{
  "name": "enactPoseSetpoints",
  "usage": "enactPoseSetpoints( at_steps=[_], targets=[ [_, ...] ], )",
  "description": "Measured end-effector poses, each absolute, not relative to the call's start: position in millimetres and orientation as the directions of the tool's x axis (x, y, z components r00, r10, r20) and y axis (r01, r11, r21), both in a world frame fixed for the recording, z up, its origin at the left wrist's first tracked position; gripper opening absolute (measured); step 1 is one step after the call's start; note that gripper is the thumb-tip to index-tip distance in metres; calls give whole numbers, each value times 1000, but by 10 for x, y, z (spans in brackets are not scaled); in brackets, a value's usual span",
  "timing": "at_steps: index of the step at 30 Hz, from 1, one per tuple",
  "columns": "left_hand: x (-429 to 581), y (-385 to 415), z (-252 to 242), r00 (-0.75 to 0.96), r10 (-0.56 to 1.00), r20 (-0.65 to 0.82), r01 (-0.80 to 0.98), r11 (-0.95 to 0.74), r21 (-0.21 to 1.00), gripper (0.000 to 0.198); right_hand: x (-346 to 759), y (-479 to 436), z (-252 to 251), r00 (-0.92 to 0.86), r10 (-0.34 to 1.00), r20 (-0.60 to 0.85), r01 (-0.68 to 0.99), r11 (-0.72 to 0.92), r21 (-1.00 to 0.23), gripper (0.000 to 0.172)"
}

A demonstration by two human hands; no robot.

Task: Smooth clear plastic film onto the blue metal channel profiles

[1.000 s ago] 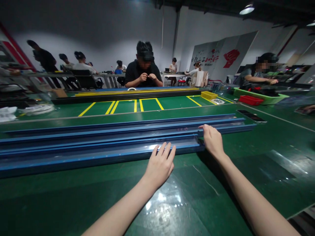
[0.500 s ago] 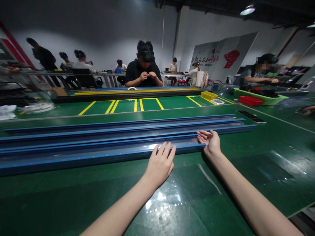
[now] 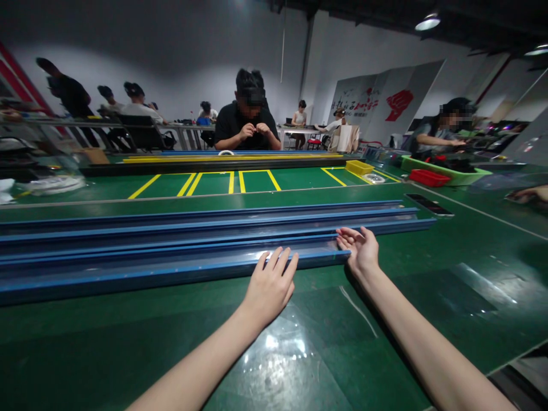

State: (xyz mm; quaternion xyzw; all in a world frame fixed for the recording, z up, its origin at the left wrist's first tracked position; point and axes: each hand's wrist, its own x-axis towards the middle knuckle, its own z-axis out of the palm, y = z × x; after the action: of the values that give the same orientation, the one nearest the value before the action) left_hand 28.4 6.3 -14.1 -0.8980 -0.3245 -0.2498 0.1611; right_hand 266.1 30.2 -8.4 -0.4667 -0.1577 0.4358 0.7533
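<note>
Long blue plastic channels [image 3: 171,271] lie side by side across the table, their open sides up and their inner faces shiny. Over the front rim of the nearest channel rests my left hand [image 3: 270,285], palm down with fingers spread. My right hand [image 3: 362,250] is at that channel's right end, palm turned inward. Its fingers are loosely curved and apart, with the fingertips touching or very close to the end. Neither hand is wrapped round the channel. A clear plastic sheet [image 3: 325,319] lies flat on the table below my hands.
Beyond the channels are yellow tape marks [image 3: 231,182] and a phone [image 3: 428,204]. A yellow tray [image 3: 359,167], a red tray [image 3: 429,177] and a green bin [image 3: 479,178] stand at the back right. Co-workers sit opposite and to the right; one's hand [image 3: 528,195] shows at the right edge.
The view has turned slightly, so everything sits a little further left. Both my hands keep about the same places on the nearest channel.
</note>
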Motion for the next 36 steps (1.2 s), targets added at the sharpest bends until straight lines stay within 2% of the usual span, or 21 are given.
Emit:
enactPoseSetpoints(
  at_steps=[5,9,11,16,20,23,30,33,36],
  targets=[
    [279,67,-137,670,496,553,657,-743,-130,39,2697,321,-75,536,814,-225,-553,137,-822,24],
    [275,70,-129,678,481,557,646,-751,-138,39,2809,363,-68,486,811,-326,-613,50,-789,28],
    [271,71,-124,683,475,554,640,-755,-141,39,2881,384,-79,473,815,-334,-603,24,-798,24],
    [264,70,-124,689,466,555,635,-758,-151,39,2958,454,-180,532,812,-241,-531,98,-842,14],
    [268,70,-134,687,465,558,637,-755,-155,39,2909,537,-298,640,755,-140,-436,207,-876,14],
    [272,72,-141,687,467,557,640,-752,-158,39,2888,572,-335,666,741,-88,-366,222,-904,15],
    [261,61,-151,686,474,552,643,-750,-154,40,3016,451,-228,516,856,31,-257,189,-948,29],
    [263,57,-149,681,473,559,642,-753,-144,38,3064,401,-201,464,885,38,-220,157,-963,35],
    [264,61,-144,679,475,560,639,-758,-132,38,3056,372,-199,337,940,55,-8,61,-998,38]
  ],
)
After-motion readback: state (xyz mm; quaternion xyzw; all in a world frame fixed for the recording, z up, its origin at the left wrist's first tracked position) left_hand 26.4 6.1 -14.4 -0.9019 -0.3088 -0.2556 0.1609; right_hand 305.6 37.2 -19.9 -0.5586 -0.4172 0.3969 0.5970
